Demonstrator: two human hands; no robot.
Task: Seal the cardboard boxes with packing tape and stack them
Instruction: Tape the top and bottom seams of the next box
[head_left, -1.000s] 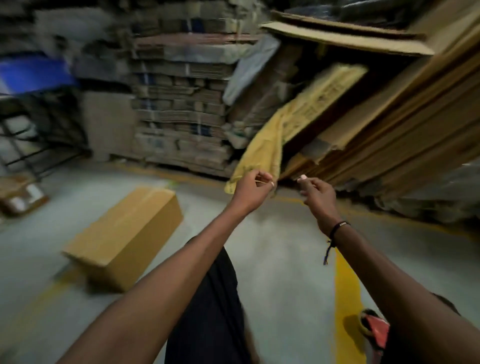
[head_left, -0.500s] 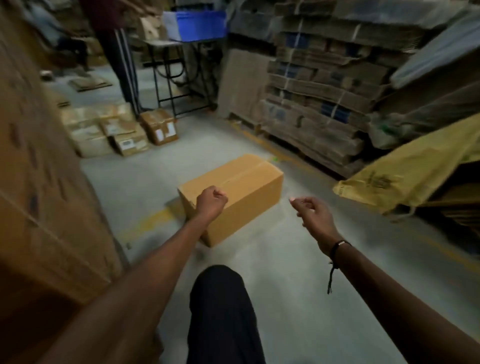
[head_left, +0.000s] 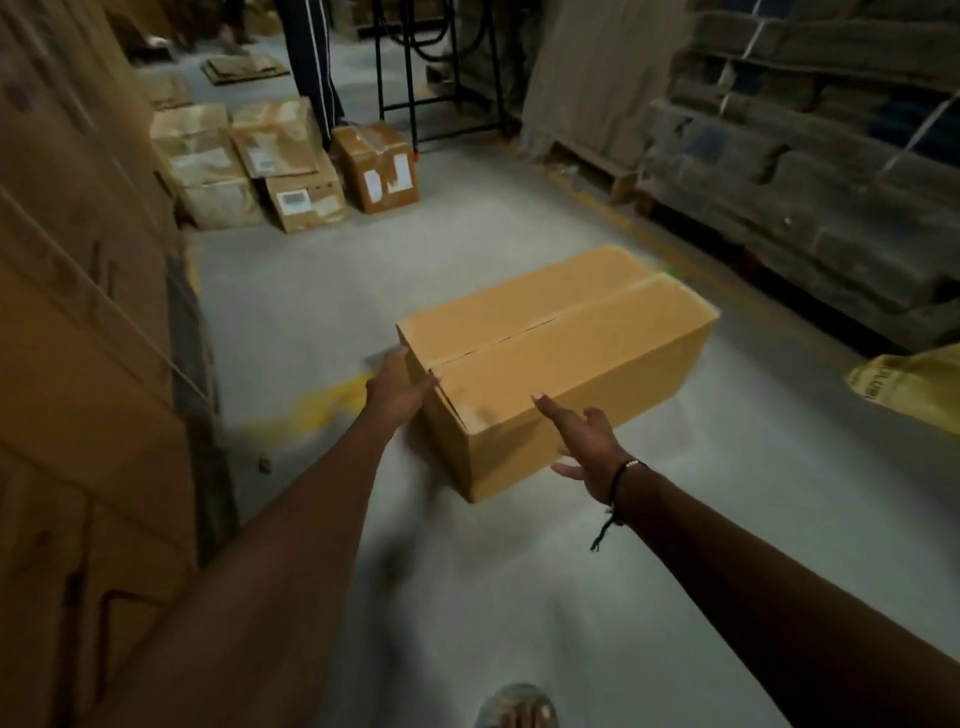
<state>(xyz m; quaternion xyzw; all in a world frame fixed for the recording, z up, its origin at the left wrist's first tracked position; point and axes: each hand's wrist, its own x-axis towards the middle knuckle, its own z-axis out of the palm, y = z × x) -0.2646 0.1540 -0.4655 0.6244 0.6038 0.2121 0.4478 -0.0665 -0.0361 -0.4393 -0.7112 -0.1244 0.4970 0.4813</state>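
A long tan cardboard box (head_left: 561, 338) lies on the grey floor, its two top flaps folded down with a seam running along the middle. My left hand (head_left: 397, 387) lies against the box's near left end with straight fingers. My right hand (head_left: 584, 439) hovers with spread fingers at the near right corner, just in front of the long side; whether it touches is unclear. No tape roll shows in view.
A tall wall of cardboard (head_left: 78, 312) stands close on the left. Several smaller taped boxes (head_left: 270, 166) sit on the floor behind. Flat cardboard stacked on pallets (head_left: 805, 171) fills the right. A yellow sack (head_left: 914, 384) lies at the right edge. A person's legs (head_left: 311, 62) stand by a metal stand.
The view swung from the yellow sack to the box and drew nearer. Both hands went from curled to open and reached the box's near end.
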